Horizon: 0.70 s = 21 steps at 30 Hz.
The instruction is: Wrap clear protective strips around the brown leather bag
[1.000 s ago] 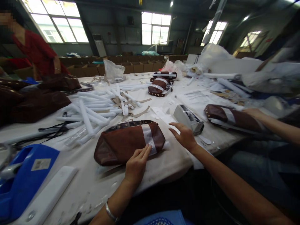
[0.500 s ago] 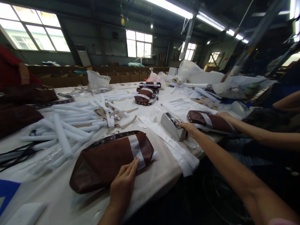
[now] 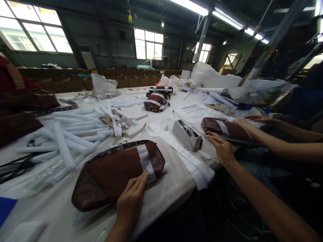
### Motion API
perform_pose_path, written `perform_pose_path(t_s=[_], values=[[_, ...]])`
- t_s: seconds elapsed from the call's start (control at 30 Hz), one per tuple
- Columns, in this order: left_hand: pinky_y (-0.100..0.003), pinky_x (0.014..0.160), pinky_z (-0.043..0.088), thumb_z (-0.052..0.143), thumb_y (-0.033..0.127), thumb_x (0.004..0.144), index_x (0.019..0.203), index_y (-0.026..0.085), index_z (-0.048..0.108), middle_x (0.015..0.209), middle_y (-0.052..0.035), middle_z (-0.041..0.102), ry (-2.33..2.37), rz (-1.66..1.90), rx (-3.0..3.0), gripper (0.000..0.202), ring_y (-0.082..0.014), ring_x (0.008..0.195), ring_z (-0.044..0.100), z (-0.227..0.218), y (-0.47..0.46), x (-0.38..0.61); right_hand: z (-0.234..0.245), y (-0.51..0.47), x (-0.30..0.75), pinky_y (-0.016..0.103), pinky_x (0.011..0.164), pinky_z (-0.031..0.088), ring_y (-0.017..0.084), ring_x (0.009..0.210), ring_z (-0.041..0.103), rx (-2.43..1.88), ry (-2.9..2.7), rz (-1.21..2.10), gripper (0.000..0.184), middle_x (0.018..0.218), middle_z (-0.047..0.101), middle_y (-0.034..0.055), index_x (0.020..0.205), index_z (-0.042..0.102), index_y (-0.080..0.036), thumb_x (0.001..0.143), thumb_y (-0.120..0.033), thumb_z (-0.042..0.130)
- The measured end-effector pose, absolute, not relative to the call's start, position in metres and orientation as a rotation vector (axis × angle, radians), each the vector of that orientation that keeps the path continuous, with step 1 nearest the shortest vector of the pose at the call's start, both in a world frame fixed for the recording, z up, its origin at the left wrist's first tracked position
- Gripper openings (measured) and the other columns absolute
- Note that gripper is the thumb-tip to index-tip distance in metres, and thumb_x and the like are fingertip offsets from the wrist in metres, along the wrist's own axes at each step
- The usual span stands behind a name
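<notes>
A brown leather-look bag [image 3: 108, 176] lies on its side in front of me, with a clear plastic band [image 3: 145, 158] wrapped around its right part. My left hand [image 3: 132, 198] rests on the bag's near side, fingers straight and together, fingertips touching the band's lower edge. Beyond the bag stands a grey tape dispenser [image 3: 186, 134] with a roll in it. Just right of its front end is my right hand [image 3: 220, 148], thumb and fingertips pinched together. Whatever is between them is too small or too clear to make out.
A co-worker's hands [image 3: 243, 124] are at another banded brown bag [image 3: 227, 129] on the right. White foam tubes [image 3: 65, 141] and cardboard strips [image 3: 137, 131] are heaped left. White plastic strips [image 3: 194, 168] hang over the table edge. More bags [image 3: 155, 102] lie further back.
My right hand has moved right, off the tape dispenser, with its fingertips pinched. My left hand stays on the bag. A second co-worker's hand has come into sight at the right-hand bag.
</notes>
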<state>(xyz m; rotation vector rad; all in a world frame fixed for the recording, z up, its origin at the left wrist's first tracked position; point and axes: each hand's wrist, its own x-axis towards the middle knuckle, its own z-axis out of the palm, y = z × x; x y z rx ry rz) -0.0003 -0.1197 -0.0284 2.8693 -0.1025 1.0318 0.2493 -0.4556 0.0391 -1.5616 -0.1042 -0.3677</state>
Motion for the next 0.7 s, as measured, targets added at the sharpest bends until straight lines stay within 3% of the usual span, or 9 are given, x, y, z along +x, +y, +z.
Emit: perform_pose_path(t_s=[0.1,0.27,0.47,0.57,0.7], values=[[-0.024,0.079,0.06,0.051,0.004,0.091,0.141,0.024,0.055,0.131,0.0055,0.067,-0.109,1.055,2.872,0.054,-0.0173,0.097,0.067,-0.027,-0.12,-0.001,0.031,-0.463,0.237,0.044,0.106,0.051,0.03,0.115,0.065,-1.613,-0.021,-0.251,0.04,0.111,0.075,0.0086,0.089,0.08,-0.021,0.064,-0.052,0.086],[-0.025,0.082,0.06,0.051,0.004,0.091,0.139,0.022,0.056,0.131,0.0053,0.067,-0.11,1.043,2.878,0.052,-0.0173,0.099,0.067,-0.028,-0.121,0.001,0.006,-0.47,0.23,0.042,0.074,0.065,0.028,0.078,0.073,-1.684,-0.005,-0.113,0.051,0.089,0.077,0.0117,0.079,0.079,-0.019,0.058,-0.065,0.083],[-0.024,0.08,0.06,0.051,0.004,0.091,0.143,0.025,0.053,0.13,0.0039,0.068,-0.105,1.034,2.879,0.056,-0.0175,0.1,0.067,-0.03,-0.119,-0.001,-0.009,-0.474,0.253,0.032,0.047,0.053,0.018,0.05,0.061,-1.922,-0.042,-0.231,0.053,0.069,0.073,0.0074,0.074,0.077,-0.018,0.064,-0.069,0.074],[-0.024,0.081,0.06,0.051,0.004,0.091,0.143,0.025,0.052,0.13,0.0039,0.068,-0.106,1.04,2.877,0.056,-0.0178,0.101,0.067,-0.031,-0.119,-0.002,-0.002,-0.483,0.262,0.034,0.054,0.051,0.021,0.056,0.063,-2.102,-0.115,-0.333,0.041,0.066,0.073,0.0062,0.075,0.078,-0.019,0.071,-0.059,0.072],[-0.025,0.082,0.06,0.051,0.004,0.09,0.143,0.024,0.052,0.131,0.0041,0.067,-0.113,1.048,2.873,0.057,-0.0181,0.1,0.067,-0.032,-0.119,-0.001,0.02,-0.505,0.254,0.041,0.08,0.052,0.029,0.084,0.068,-2.292,-0.302,-0.435,0.014,0.083,0.076,0.0074,0.077,0.079,-0.025,0.075,-0.036,0.07]])
